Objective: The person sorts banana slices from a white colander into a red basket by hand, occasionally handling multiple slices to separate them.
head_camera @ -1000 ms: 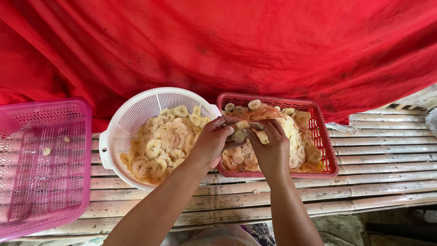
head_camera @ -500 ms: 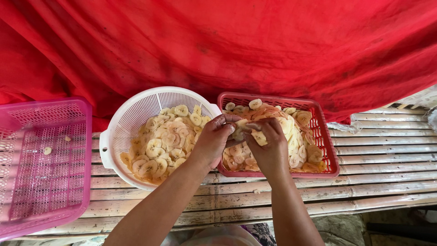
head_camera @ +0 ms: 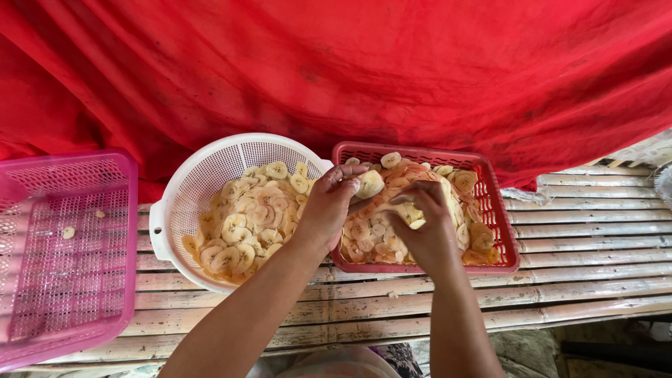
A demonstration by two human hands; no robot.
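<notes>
curling over the red basket (head_camera: 500,210), left hand (head_camera: 327,210) and right hand (head_camera: 427,227) each grip banana slices (head_camera: 371,183).

Pale yellow banana slices (head_camera: 392,231) lie heaped in a red rectangular basket (head_camera: 500,210) on the slatted bench.

We see no packages, labels, signs or screens in this view; nothing here bears printing or a display.

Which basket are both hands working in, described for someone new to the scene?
On the bamboo slat bench below the red cloth, it is the red basket, rightmost of three. Unlike the round white colander and the nearly bare pink basket, it is rectangular and heaped with slices.
</notes>
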